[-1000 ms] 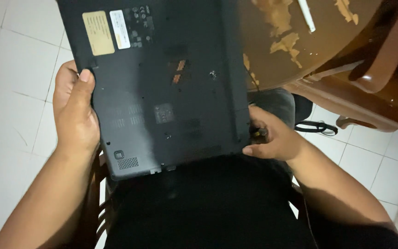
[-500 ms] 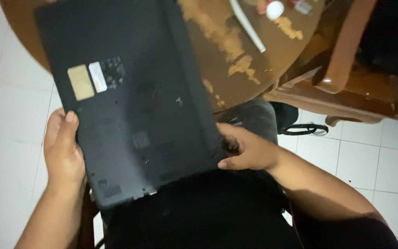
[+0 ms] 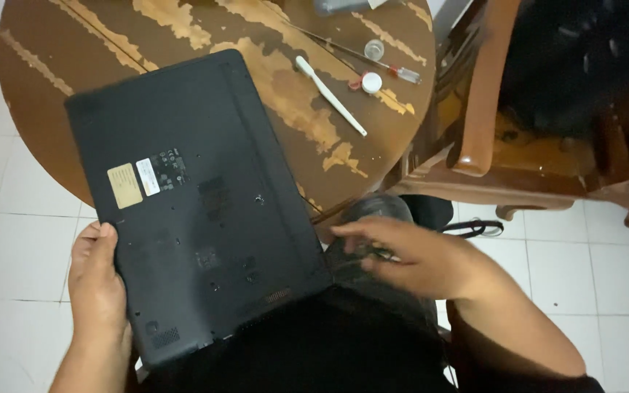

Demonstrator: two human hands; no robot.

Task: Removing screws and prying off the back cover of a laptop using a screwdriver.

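A black laptop [image 3: 198, 211] lies upside down, its far part on the round wooden table [image 3: 111, 36] and its near part over my lap. Two labels, one tan and one white, sit on its underside. My left hand [image 3: 97, 285] grips the laptop's left edge, thumb on top. My right hand [image 3: 409, 256] is off the laptop, just right of its near right corner, fingers spread and blurred, holding nothing that I can make out.
On the table's far right lie a white plastic pry stick [image 3: 330, 96], a screwdriver with a red-and-clear handle [image 3: 394, 71] and a small white cap [image 3: 371, 82]. A wooden chair [image 3: 489, 116] stands to the right. White floor tiles [image 3: 9, 240] surround the table.
The laptop has slid forward onto the table and the view has tilted up. My right hand has let go of the laptop's right edge and moved away to the right.
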